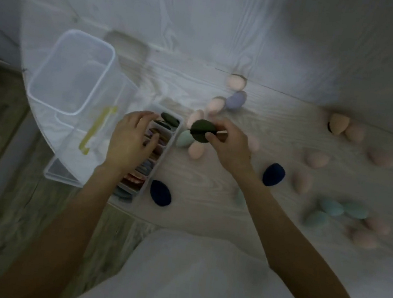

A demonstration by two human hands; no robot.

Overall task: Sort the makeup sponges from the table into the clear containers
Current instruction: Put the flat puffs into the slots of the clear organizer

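text: none readable | labels, brands, numbers: none legible | only mark: yellow-green printed shape (96,130) on side wall of tall clear container (72,71), at 9 o'clock from frame centre, too blurred to tell whether letter, digit or logo | sponges, divided tray: no lettering made out

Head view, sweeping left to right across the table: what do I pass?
Large clear plastic tub → left hand over the narrow divided clear tray → dark green sponge pinched by right hand → navy egg-shaped sponge → teal sponges.
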